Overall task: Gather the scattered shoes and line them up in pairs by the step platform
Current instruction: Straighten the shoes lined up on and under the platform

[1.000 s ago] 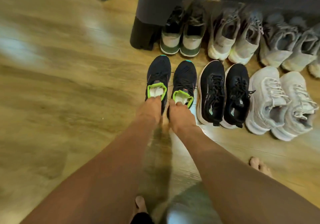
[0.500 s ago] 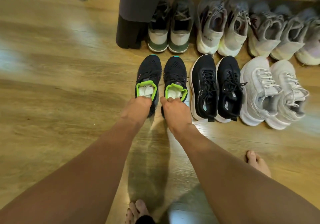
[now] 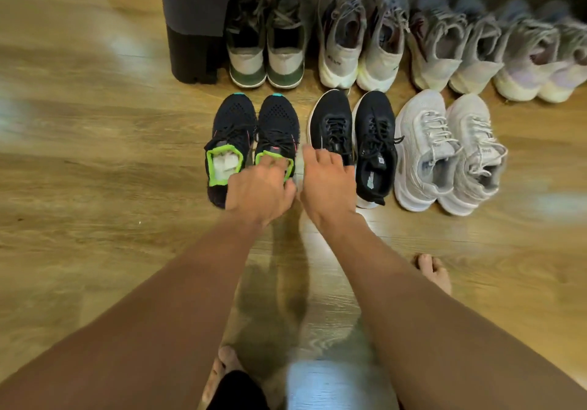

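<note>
The job looks close to finished. Against the step platform, a back row of four pairs stands with heels toward the camera: a dark pair with green soles, a cream pair, a grey pair and a pale lilac pair that the right edge of the view cuts off. In front of it, a second row holds three pairs with toes toward the platform: the black pair with neon-green collars, the black pair with white soles and the white pair. Every shoe in sight sits just beside its mate, and no stray shoe shows on the wooden floor within the view.

The left hand lies over the heel of the right-hand shoe of the neon-collared pair. Its fingers reach onto the green collar and its thumb is down by the heel. Motion blur makes it hard to tell whether it grips the shoe or only rests on it. The right hand is loose and spread, holding nothing. It sits over the narrow gap between that shoe and the nearer white-soled black shoe, fingers above that shoe's heel end.

What is left seems small. The neon-collared pair is the last one being handled, so a final nudge should square it with its neighbours. After that both hands can come away.
</note>
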Demonstrator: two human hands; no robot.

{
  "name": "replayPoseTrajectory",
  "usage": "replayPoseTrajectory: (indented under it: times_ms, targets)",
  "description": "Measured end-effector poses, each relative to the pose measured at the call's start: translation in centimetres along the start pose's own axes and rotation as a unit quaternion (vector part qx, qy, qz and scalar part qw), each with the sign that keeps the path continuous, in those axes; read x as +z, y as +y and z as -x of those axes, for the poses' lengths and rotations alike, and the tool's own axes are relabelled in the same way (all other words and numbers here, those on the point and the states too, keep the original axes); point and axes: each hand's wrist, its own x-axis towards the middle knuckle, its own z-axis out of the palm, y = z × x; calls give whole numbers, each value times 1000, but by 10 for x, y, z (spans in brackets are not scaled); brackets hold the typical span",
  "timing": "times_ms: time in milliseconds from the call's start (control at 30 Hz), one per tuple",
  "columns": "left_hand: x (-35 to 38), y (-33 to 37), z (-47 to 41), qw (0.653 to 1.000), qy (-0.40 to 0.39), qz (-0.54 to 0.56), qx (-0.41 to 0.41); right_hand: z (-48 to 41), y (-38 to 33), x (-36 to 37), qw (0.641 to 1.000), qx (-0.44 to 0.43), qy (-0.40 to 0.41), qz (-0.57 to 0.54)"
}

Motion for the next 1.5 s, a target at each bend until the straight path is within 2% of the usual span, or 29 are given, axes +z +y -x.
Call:
replayPoseTrajectory:
  times_ms: [67, 200, 300, 467, 567, 700, 800, 900, 967, 1067, 1167, 1233, 1300, 1367, 1433, 1500]
  targets:
    - [6, 31, -9, 999, -25, 34, 25, 2, 31, -8, 998, 47, -26, 16]
    - [35, 84, -22, 989, -137, 59, 20, 11, 87, -1, 985, 105, -134, -16]
    - [57, 98, -27, 980, -184, 69, -15, 14, 110, 14, 986, 103, -127, -24]
    - [69, 104, -28, 986, -144, 73, -33, 6, 114, 28, 994, 51, -98, -13]
    - [67, 105, -24, 985, -158, 60, -34, 12, 117, 29, 992, 55, -114, -19]
    - [52, 116, -26, 991, -129, -28, -17, 15, 124, 20, 988, 44, -142, -37]
    - [32, 137, -36, 997, -63, -33, -13, 15, 134, 3, 994, 22, -78, -71]
    - [18, 171, -49, 999, -33, 31, 28, 10, 163, -17, 992, 73, -4, -103]
    - [16, 198, -58, 995, -53, 62, 56, 8, 195, -26, 989, 126, -2, -78]
    - [26, 228, -67, 986, -135, 70, 63, 14, 238, -29, 980, 196, -34, -27]
    - [42, 248, -67, 976, -193, 67, 74, 19, 260, -24, 979, 198, -45, -26]
    - [49, 254, -66, 977, -191, 64, 70, 18, 268, -21, 980, 194, -27, -35]
    - [52, 256, -65, 980, -178, 60, 70, 18, 274, -19, 972, 227, -16, -54]
    - [56, 256, -63, 981, -173, 45, 78, 18, 278, -16, 967, 244, -40, -63]
    - [56, 259, -62, 979, -181, 62, 72, 18, 281, -12, 970, 224, -78, -52]
    - [56, 263, -64, 978, -186, 82, 53, 12, 285, -14, 973, 217, -73, -36]
